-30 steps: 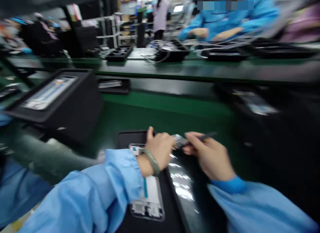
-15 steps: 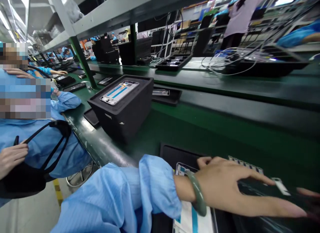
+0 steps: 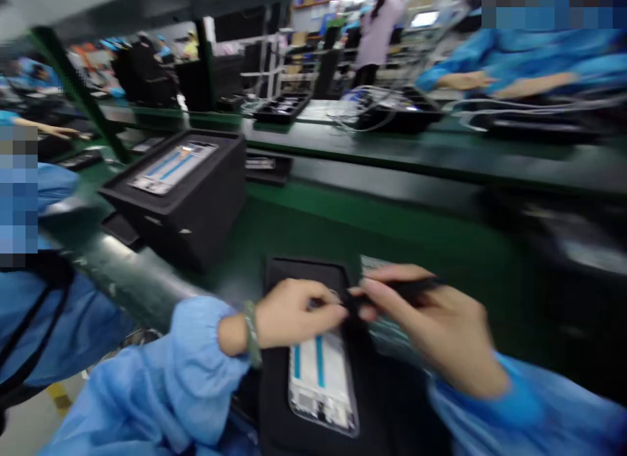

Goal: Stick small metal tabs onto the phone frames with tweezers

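A phone frame (image 3: 323, 381), pale with two blue strips, lies in a black tray (image 3: 275, 404) before me. My left hand (image 3: 298, 315), a green bangle on its wrist, is over the frame's upper part, thumb and fingers pinched together. Whatever is in that pinch is too small and blurred to make out. From the right, my right hand (image 3: 445, 325) grips a thin black pen-like tool (image 3: 418, 286), its end close to the left fingertips. Behind the right fingers shows the edge of a pale strip sheet (image 3: 371, 263).
Left of the tray stands a stack of black trays (image 3: 196, 214) with another phone frame (image 3: 174, 168) on top. Further back are a small black tray (image 3: 269, 170) and a raised shelf with cables (image 3: 372, 110). Co-workers in blue sleeves (image 3: 455, 64) sit at left and across.
My left hand has drawn back from the right and closed into a pinch over the phone frame. My right hand has come into full view with the black tool. The view has turned right.
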Available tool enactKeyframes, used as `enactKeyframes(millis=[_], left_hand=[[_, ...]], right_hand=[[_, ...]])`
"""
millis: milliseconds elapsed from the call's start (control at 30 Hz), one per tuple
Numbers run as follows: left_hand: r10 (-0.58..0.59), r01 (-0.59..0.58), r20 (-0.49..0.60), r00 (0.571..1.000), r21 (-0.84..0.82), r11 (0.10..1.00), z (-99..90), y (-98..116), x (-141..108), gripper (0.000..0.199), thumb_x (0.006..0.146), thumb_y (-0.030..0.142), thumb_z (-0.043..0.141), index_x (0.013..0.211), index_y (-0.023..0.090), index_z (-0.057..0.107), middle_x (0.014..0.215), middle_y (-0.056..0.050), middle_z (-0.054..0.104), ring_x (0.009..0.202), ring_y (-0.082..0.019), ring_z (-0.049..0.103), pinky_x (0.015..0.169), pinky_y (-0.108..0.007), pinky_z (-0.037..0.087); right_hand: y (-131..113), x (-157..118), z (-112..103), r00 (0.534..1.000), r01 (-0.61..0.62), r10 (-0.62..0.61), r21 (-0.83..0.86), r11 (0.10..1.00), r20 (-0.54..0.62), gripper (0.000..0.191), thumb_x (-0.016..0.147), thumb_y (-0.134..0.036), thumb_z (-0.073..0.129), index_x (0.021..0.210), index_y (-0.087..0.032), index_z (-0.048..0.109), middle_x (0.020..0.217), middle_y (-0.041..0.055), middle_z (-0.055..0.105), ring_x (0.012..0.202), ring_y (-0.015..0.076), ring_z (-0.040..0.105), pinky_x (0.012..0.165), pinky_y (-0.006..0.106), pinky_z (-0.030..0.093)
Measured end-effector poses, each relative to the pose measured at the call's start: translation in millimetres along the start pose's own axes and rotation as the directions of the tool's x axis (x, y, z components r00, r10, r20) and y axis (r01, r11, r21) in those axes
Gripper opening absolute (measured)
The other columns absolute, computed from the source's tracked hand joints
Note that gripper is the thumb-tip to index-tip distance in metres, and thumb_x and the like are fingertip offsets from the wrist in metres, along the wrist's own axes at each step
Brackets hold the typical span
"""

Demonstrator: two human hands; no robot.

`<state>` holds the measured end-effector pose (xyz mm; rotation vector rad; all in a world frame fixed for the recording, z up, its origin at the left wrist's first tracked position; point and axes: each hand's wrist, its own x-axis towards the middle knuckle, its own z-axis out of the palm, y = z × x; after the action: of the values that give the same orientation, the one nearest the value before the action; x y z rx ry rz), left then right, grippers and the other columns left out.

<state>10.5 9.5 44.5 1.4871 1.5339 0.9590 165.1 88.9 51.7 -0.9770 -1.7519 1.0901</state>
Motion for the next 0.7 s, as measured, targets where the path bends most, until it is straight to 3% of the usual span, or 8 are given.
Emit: enactKeyframes(millis=[67, 200, 433, 700], left_hand=[[-0.01, 0.008, 0.061, 0.998, 0.034, 0.999, -6.6, 1, -3, 0.022, 0.078, 0.033, 0.05, 0.07, 0.017, 0.061, 0.065, 0.002, 0.061, 0.062, -0.011, 0.053, 0.058, -0.021, 0.04], [-0.026, 0.009, 0.15, 0.988, 0.111, 0.994, -14.1, -4, -3, 0.021, 0.08, 0.033, 0.048, 0.07, 0.018, 0.059, 0.068, 0.002, 0.059, 0.064, -0.012, 0.052, 0.061, -0.023, 0.039], [-0.041, -0.016, 0.226, 0.973, 0.247, 0.969, -15.8, -14, -4, 0.021, 0.081, 0.032, 0.046, 0.068, 0.02, 0.057, 0.07, 0.002, 0.059, 0.067, -0.013, 0.052, 0.064, -0.025, 0.039], [-0.044, -0.044, 0.275, 0.96, 0.303, 0.952, -15.1, -22, 2, 0.024, 0.082, 0.034, 0.042, 0.067, 0.021, 0.055, 0.071, 0.002, 0.06, 0.071, -0.014, 0.054, 0.068, -0.027, 0.042]], right_hand=[[-9, 0, 5, 0.985, 0.01, -0.025, 0.087, 0.996, 0.169, 0.018, 0.067, -0.036, 0.07, 0.073, -0.02, 0.065, 0.058, 0.0034, 0.064, 0.044, 0.0152, 0.061, 0.047, 0.026, 0.052], [-5, 5, 11, 0.952, -0.105, 0.036, 0.213, 0.971, 0.304, 0.018, 0.072, -0.033, 0.065, 0.076, -0.017, 0.06, 0.063, -0.0009, 0.063, 0.045, 0.0108, 0.06, 0.044, 0.022, 0.051], [11, 4, 18, 0.896, -0.254, 0.104, 0.307, 0.917, 0.432, 0.02, 0.072, -0.032, 0.065, 0.08, -0.016, 0.058, 0.062, -0.003, 0.062, 0.045, 0.0079, 0.06, 0.045, 0.018, 0.05], [21, 3, 23, 0.901, -0.31, 0.154, 0.35, 0.884, 0.406, 0.023, 0.069, -0.033, 0.067, 0.081, -0.016, 0.057, 0.062, -0.0035, 0.062, 0.045, 0.0077, 0.06, 0.046, 0.018, 0.051]])
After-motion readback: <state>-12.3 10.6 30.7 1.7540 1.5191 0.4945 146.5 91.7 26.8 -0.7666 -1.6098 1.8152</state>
